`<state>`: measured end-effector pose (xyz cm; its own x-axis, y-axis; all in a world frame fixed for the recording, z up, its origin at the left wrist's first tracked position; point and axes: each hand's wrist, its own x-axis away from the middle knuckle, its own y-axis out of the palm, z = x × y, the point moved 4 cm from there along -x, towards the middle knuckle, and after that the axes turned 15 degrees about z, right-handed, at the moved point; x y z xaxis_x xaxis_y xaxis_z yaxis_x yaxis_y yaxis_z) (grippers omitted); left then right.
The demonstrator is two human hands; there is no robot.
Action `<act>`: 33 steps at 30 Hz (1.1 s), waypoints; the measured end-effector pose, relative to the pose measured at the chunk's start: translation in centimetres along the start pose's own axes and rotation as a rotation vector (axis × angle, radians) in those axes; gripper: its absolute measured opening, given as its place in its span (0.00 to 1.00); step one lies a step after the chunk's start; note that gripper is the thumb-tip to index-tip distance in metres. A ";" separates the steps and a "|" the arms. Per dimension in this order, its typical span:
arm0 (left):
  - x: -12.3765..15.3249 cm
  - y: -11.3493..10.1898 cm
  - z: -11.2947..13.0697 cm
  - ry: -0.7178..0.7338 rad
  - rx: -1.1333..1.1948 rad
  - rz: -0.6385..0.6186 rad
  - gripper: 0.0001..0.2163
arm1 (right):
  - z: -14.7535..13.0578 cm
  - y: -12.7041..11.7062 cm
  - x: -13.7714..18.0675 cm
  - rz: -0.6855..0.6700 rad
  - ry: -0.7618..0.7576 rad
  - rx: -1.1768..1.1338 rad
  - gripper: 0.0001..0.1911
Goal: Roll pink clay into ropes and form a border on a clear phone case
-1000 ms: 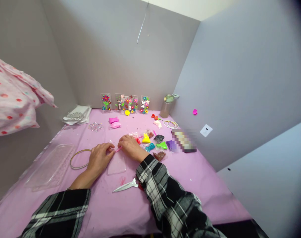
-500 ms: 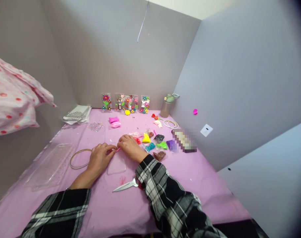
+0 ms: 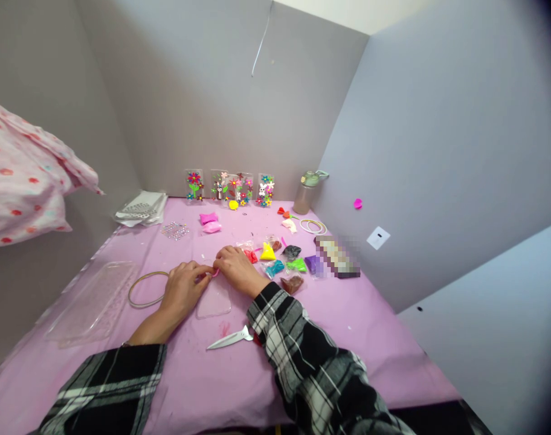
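Observation:
A small piece of pink modelling clay (image 3: 215, 272) shows between the fingertips of both my hands. My left hand (image 3: 182, 290) closes in from the left, its thumb and forefinger pinched together at the clay. From the other side my right hand (image 3: 237, 267) has its fingers curled on the clay, partly covering it. Beneath lies a clear phone case (image 3: 215, 302), flat on the pink tablecloth (image 3: 203, 380); its far end is hidden by my hands. Scissors (image 3: 230, 340) rest open nearer to me, with their handles under my right sleeve.
Bags of coloured clay (image 3: 296, 265) lie right of my right hand. A hoop (image 3: 146, 290) and a clear tray (image 3: 94, 302) are at left. Farther back are pink clay packs (image 3: 209, 222), rhinestones (image 3: 174, 231), decorated cases (image 3: 194, 186) and a bottle (image 3: 306, 194).
My right fingertips have shifted slightly left, toward my left hand. Less of the pink clay strip shows between the fingers. The other things lie as before.

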<state>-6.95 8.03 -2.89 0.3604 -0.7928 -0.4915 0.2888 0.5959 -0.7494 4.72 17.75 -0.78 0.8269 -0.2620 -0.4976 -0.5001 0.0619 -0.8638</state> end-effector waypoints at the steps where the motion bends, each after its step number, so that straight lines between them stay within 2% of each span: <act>1: 0.0 0.0 0.0 -0.002 0.003 0.001 0.12 | 0.0 0.1 0.0 -0.001 0.002 -0.003 0.07; 5: 0.0 -0.1 0.0 -0.018 0.027 0.006 0.12 | 0.0 0.0 0.0 0.011 0.024 -0.015 0.07; 12: -0.1 -0.5 -0.6 -0.059 0.097 0.020 0.15 | 0.4 -1.2 0.2 0.030 0.087 -0.019 0.12; 17: -0.3 -1.3 -0.7 -0.085 0.126 0.050 0.17 | 0.0 -1.7 0.2 0.032 0.096 -0.021 0.11; 21: -1.1 -3.8 -0.2 -0.064 0.137 0.031 0.15 | -0.2 -4.0 0.3 0.060 0.138 0.016 0.09; 24: -2.5 -5.7 0.7 -0.026 0.131 -0.060 0.12 | 0.2 -6.5 0.5 0.078 0.218 0.013 0.08; 26: -3.6 -6.2 1.5 0.031 0.072 -0.131 0.10 | 0.8 -7.6 0.5 0.069 0.283 -0.037 0.10; 29: -4.6 -5.2 2.4 0.091 0.001 -0.193 0.07 | 1.6 -7.8 0.4 0.040 0.316 -0.096 0.08; 33: -4.2 -2.1 2.6 0.069 -0.016 -0.201 0.04 | 2.2 -5.6 0.5 -0.001 0.285 -0.085 0.06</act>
<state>-6.80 10.43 1.93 0.2352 -0.9027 -0.3602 0.3347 0.4232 -0.8419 8.50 19.38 3.57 0.7281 -0.5225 -0.4437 -0.5290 -0.0167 -0.8484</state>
